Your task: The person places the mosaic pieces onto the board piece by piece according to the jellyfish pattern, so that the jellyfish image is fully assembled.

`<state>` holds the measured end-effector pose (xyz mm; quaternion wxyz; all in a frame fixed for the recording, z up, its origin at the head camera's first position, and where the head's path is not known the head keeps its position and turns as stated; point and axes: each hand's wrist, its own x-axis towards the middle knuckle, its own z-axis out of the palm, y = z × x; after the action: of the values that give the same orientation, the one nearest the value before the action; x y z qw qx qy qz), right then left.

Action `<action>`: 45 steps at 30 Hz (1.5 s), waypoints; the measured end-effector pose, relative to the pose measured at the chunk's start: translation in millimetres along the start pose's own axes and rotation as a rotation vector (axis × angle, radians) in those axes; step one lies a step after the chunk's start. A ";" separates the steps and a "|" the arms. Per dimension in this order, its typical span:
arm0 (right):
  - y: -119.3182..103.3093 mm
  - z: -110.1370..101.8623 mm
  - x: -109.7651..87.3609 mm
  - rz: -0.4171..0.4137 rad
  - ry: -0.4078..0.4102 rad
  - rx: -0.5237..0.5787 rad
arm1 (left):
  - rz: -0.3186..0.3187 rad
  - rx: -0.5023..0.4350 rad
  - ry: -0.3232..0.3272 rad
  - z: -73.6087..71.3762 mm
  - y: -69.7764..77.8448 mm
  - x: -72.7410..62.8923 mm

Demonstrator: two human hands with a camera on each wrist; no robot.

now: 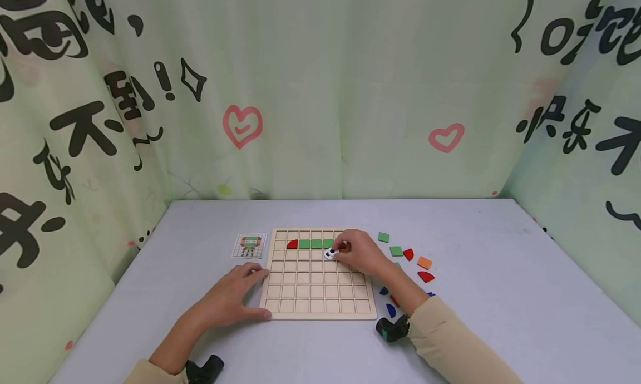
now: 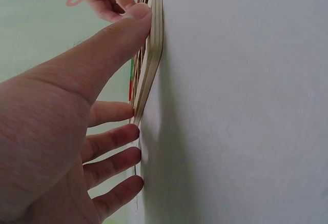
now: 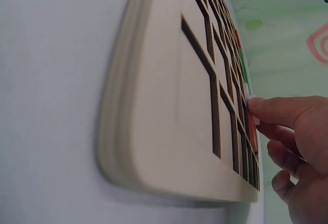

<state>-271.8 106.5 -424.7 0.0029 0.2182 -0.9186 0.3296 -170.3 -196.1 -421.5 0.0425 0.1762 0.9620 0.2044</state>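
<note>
My right hand (image 1: 358, 251) pinches a white piece (image 1: 329, 254) with black round marks between thumb and fingertips, low over the second row of the wooden grid board (image 1: 320, 317). In the board's top row lie a red quarter-round piece (image 1: 292, 244) and three green squares (image 1: 316, 244) side by side. A reddish piece (image 3: 252, 131) shows beneath my right fingers in the right wrist view. My left hand (image 1: 222, 298) touches the board's left side, thumb at the near corner and index fingertip farther up the edge, with its fingers spread and nearly straight.
A small pattern card (image 1: 249, 245) showing a coloured figure lies left of the board. To the right are scattered loose pieces: green squares (image 1: 383, 237), red ones (image 1: 426, 276), an orange one (image 1: 424, 262) and blue ones (image 1: 391, 310). A printed curtain (image 1: 340, 94) hangs behind the table.
</note>
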 end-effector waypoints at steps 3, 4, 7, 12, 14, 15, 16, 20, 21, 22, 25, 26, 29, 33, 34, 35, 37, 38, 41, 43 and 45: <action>-1.6 0.8 1.8 -0.002 0.003 -0.002 | 0.001 -0.002 0.001 0.2 0.3 0.2; -2.3 1.0 2.2 -0.004 0.004 -0.007 | 0.003 0.001 0.002 0.1 0.3 0.3; -3.8 1.8 3.3 -0.005 0.003 -0.014 | 0.000 -0.001 0.004 0.6 0.2 0.3; -5.2 3.6 5.9 0.003 0.004 -0.023 | -0.017 -0.005 -0.006 0.1 1.1 0.5; -6.1 4.3 6.6 0.001 0.006 -0.019 | -0.016 -0.002 -0.008 -0.4 1.2 0.6; -6.4 4.6 7.0 -0.002 0.006 -0.014 | -0.015 -0.002 -0.008 -0.5 1.2 0.7; -7.0 5.0 7.5 -0.005 0.005 -0.009 | -0.014 -0.002 -0.008 -0.6 1.1 0.7; -8.4 6.8 9.7 -0.025 0.003 -0.002 | -0.010 -0.005 -0.006 -0.3 0.5 0.4; -8.9 7.3 10.4 -0.027 0.002 -0.001 | -0.008 -0.005 -0.004 -0.1 0.6 0.4; -9.5 7.9 11.2 -0.028 0.002 -0.002 | -0.006 -0.004 -0.002 0.1 0.6 0.4; -11.9 9.5 13.3 -0.019 -0.003 -0.002 | -0.001 -0.007 0.000 0.5 0.4 0.6; -13.0 10.0 13.8 -0.012 -0.005 -0.007 | 0.001 -0.008 0.002 0.5 0.4 0.6; -15.3 11.5 15.5 -0.003 -0.011 -0.019 | 0.004 -0.005 0.004 0.8 0.1 0.8; -17.4 13.4 17.1 -0.006 -0.011 -0.027 | 0.013 0.005 0.007 0.9 -0.5 0.5; -17.8 13.9 17.6 -0.005 -0.014 -0.025 | 0.015 0.008 0.008 0.8 -0.5 0.5; -18.2 14.3 18.0 -0.004 -0.016 -0.024 | 0.013 0.005 0.007 0.8 -0.5 0.4; -18.9 15.2 18.9 -0.006 -0.020 -0.024 | 0.008 0.005 0.004 0.9 -0.4 0.4; -19.2 15.6 19.4 -0.005 -0.023 -0.025 | 0.005 0.004 0.003 0.9 -0.3 0.4; -20.3 17.0 20.8 -0.025 -0.021 -0.029 | -0.001 0.001 0.001 0.9 0.0 0.5; -20.5 18.3 21.2 -0.043 -0.019 -0.026 | 0.002 0.002 0.004 0.4 0.2 0.6; -21.5 19.2 21.4 -0.056 -0.020 -0.017 | 0.005 0.001 0.006 0.1 0.1 0.5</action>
<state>-279.9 71.5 -423.5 0.0047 0.2470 -0.9149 0.3193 -170.7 -195.9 -421.5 0.0388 0.1782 0.9618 0.2044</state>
